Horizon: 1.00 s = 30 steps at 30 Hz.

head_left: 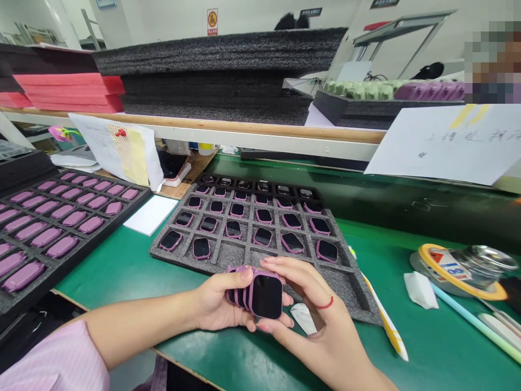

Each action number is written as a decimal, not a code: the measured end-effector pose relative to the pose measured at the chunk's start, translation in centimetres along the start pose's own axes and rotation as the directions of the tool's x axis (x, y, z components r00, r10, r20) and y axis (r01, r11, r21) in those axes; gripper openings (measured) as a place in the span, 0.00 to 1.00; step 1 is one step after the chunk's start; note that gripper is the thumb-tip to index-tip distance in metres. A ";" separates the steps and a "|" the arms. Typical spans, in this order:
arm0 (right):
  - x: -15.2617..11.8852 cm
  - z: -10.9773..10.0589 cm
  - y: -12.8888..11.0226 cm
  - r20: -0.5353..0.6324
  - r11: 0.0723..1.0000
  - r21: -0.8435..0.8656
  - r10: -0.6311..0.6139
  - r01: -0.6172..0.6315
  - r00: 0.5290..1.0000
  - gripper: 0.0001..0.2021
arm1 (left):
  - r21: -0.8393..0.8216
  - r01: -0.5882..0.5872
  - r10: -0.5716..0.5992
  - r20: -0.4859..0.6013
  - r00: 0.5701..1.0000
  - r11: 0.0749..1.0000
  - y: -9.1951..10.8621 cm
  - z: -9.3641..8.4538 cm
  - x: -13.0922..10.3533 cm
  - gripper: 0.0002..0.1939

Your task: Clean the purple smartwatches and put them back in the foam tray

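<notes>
— What's the room like?
— A workshop with a white back wall point(171, 21) carrying a small red-and-yellow sign point(212, 21).
— And the furniture?
— A green-topped desk point(122, 266), and behind it a long wooden shelf point(252, 130) stacked with black foam sheets point(220, 70) and red foam sheets point(69, 89).
— Light?
— Even, bright, indoor.

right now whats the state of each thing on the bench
left hand: gripping a stack of watch bodies
right hand: cupped on the stack's other side
watch stack: held on edge between both hands, front screen dark
middle tray: most slots filled, near row empty
left tray: filled with purple bodies lying screen-down
tape roll: lying flat
pen: lying beside the middle tray
</notes>
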State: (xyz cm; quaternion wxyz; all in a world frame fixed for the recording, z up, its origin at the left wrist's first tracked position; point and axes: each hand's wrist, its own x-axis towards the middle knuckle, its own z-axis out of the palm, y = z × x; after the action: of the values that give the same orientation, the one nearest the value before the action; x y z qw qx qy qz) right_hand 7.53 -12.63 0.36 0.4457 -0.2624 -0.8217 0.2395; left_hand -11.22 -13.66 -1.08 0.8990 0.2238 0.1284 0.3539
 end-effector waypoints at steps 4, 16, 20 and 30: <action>0.1 -0.3 -0.2 0.012 1.000 -0.004 0.004 -0.004 1.000 0.27 | -0.017 0.015 -0.015 -0.012 1.000 1.000 0.0 -0.1 0.0 0.26; 0.1 -2.3 -0.4 -0.253 0.989 -0.091 -0.139 0.119 0.957 0.16 | -0.048 0.003 -0.002 0.018 1.000 0.999 -0.2 -0.1 0.2 0.24; -0.7 -3.2 -0.8 -0.001 0.962 -0.132 -0.241 0.239 0.971 0.19 | -0.031 0.004 -0.005 -0.045 0.999 1.000 -0.4 -0.4 0.1 0.26; -0.8 -2.2 -0.8 0.073 0.872 -0.334 -0.354 0.357 0.932 0.31 | 0.010 -0.046 0.047 -0.166 0.985 0.999 -0.3 0.2 0.0 0.26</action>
State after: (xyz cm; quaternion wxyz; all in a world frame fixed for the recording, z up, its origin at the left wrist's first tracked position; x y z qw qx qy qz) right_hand 9.60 -13.42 1.42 0.4258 -0.1790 -0.8869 0.0083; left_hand -10.96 -13.92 -1.07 0.8760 0.1992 0.1989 0.3917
